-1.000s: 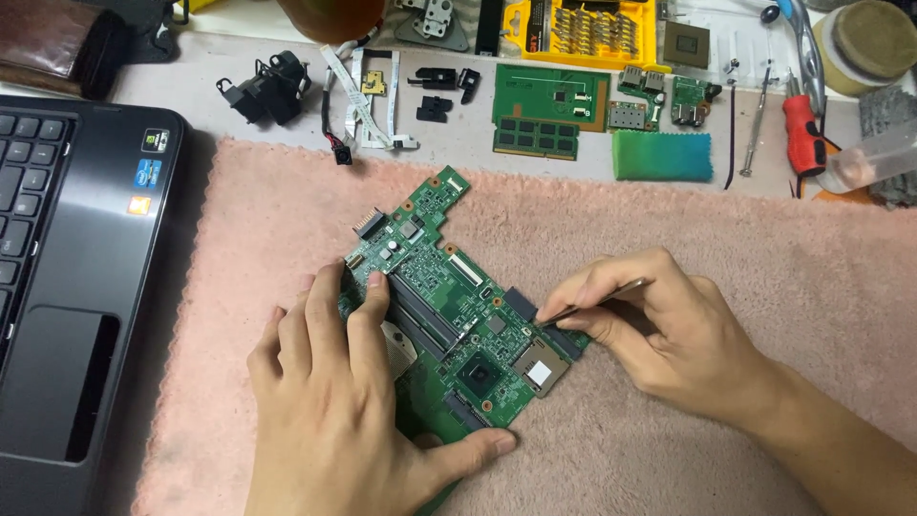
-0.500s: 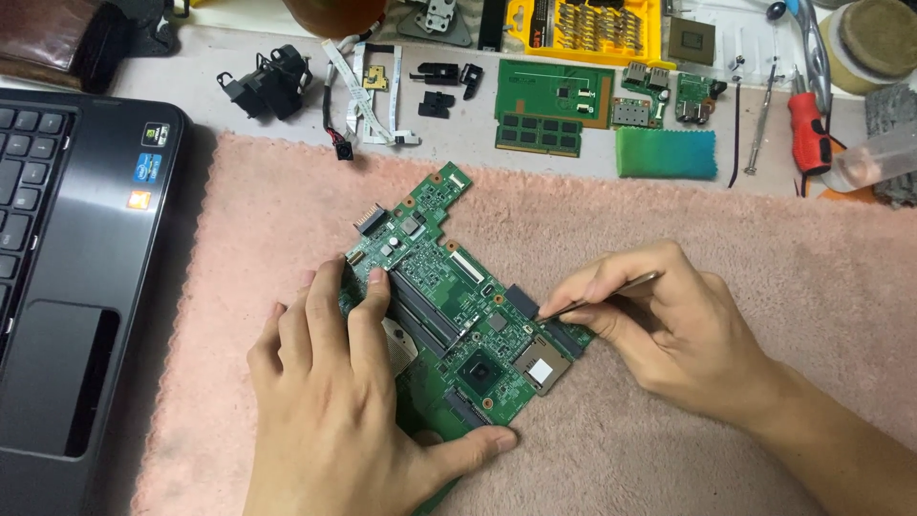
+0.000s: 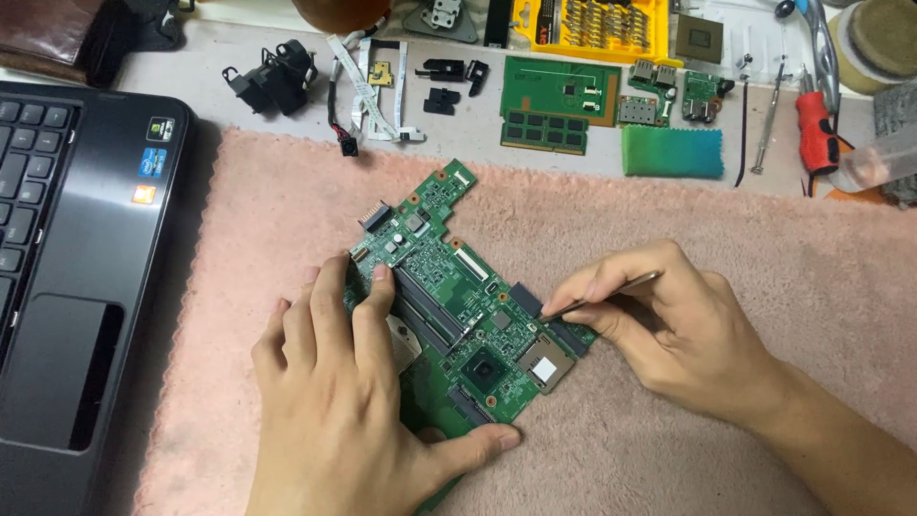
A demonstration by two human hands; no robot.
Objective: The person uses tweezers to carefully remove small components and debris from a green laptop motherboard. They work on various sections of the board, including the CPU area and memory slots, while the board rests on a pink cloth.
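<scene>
Resting flat on a pink fuzzy cloth mat (image 3: 726, 239): a green, irregularly shaped laptop circuit board (image 3: 449, 287), long axis running diagonally, narrow notched end pointing up and away beyond the left fingertips, broad end pointing down toward the left thumb and the near edge of the picture. Pressed down on the board's near-left part: left hand (image 3: 334, 411), fingers slightly spread and flat, thumb stretched along the board's lower edge, clamped on nothing. Pinched between the right hand's (image 3: 669, 334) thumb and forefinger, fingers closed together on it: a thin metal pair of tweezers (image 3: 602, 294), tip touching the board's right edge just above a small square silver-framed chip (image 3: 546, 363). Open mat to the right of the right fingers and beyond both sets of fingertips, up to the mat's scalloped far edge. Past that edge, well apart from the fingertips: a small green memory module (image 3: 544, 131), a teal rectangular cloth pad (image 3: 673, 153), a red-handled screwdriver (image 3: 815, 129), a yellow bit case (image 3: 592, 24). Left of the left fingers, at the mat's left edge: a black open laptop base (image 3: 86, 287), leaving only a narrow strip of mat on that side.
</scene>
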